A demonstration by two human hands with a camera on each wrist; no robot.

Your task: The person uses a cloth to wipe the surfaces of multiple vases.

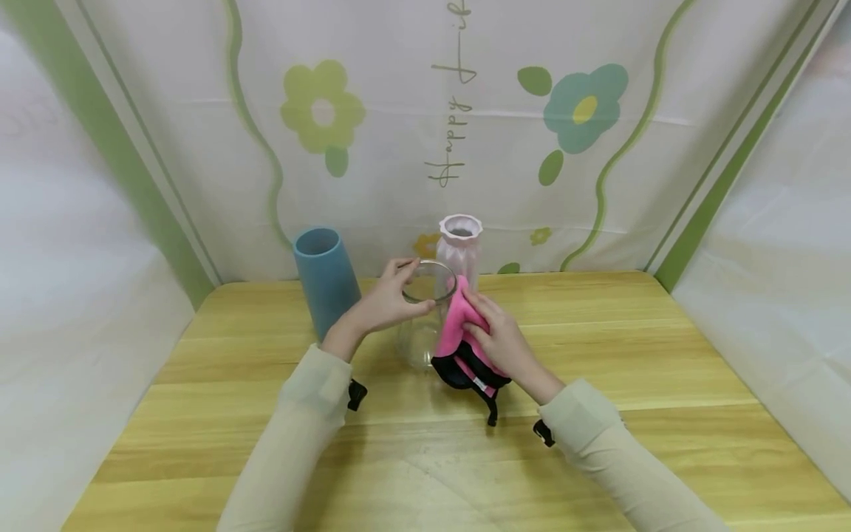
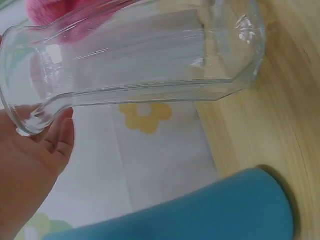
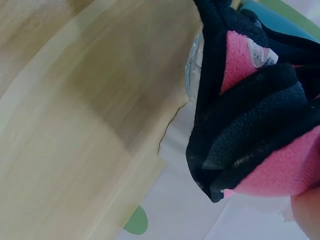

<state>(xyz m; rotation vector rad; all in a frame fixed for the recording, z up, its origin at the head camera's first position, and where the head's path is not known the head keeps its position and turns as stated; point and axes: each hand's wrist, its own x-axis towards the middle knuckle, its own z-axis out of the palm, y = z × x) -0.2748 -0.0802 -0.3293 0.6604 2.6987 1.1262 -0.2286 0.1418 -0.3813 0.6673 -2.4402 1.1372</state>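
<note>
A clear glass vase [image 1: 417, 341] stands upright in the middle of the table. My left hand [image 1: 385, 299] holds it at the flared rim, thumb on the near side and fingers on the far side. The right hand [image 1: 504, 340] pinches a pink fleecy cloth item [image 1: 453, 325] with black trim, a dangling black strap and a white label. This cloth hangs against or just beside the right side of the glass; which one, I cannot tell. In the right wrist view, its black-edged folds [image 3: 250, 120] hide most of the vase.
To the left of the glass stands a blue vase [image 1: 326, 284], close to my left forearm. A pale pink fluted vase [image 1: 460, 251] is right behind the glass. The wooden table [image 1: 665, 414] meets a flower-printed curtain [image 1: 392, 111] at its back edge.
</note>
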